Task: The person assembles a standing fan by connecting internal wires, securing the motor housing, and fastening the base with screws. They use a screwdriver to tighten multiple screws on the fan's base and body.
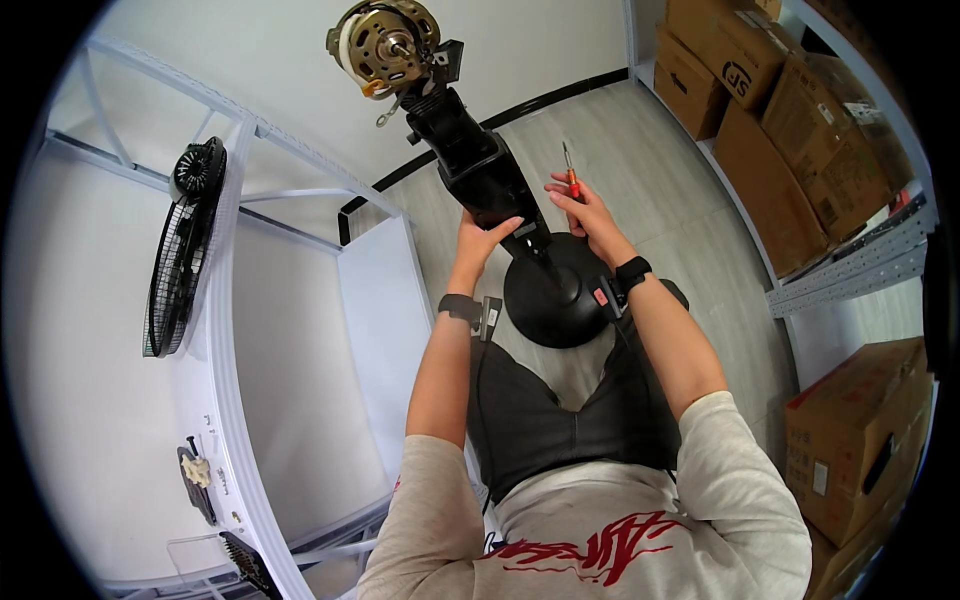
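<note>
In front of me stands a pedestal fan with its motor [388,50] bare at the top, showing brass-coloured metal and a shaft. Below it are a black housing [488,182] and a round black base [540,315] on the floor. My left hand [480,245] grips the lower end of the housing, thumb across its near face; its other fingers are mostly hidden. To the right of the housing, my right hand [592,218] holds a screwdriver [572,183] with a red-orange handle, its tip pointing up and away from the fan.
A white shelf [262,470] on the left carries a black fan grille [180,265], small loose screws and a black part [197,485]. Cardboard boxes [770,185] fill a rack on the right, with another box [855,440] lower down. My legs flank the base.
</note>
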Demonstrator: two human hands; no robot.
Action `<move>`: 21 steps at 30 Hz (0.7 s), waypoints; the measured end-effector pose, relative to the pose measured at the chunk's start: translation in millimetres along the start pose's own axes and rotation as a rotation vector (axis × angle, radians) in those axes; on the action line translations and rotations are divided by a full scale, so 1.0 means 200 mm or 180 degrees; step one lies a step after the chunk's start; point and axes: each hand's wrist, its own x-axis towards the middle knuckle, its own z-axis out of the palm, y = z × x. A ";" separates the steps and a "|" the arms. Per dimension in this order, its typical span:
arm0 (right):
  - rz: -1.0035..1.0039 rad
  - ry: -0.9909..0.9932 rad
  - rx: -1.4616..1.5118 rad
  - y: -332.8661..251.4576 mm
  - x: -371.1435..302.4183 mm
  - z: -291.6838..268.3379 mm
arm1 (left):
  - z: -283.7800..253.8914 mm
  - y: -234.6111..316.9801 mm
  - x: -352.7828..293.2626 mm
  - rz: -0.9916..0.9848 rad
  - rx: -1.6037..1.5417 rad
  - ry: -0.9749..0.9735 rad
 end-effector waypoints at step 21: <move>-0.0828 -0.0868 -0.1614 -0.33 -0.41 0.51 | -0.14 0.20 -0.13 0.0994 0.0395 0.0609</move>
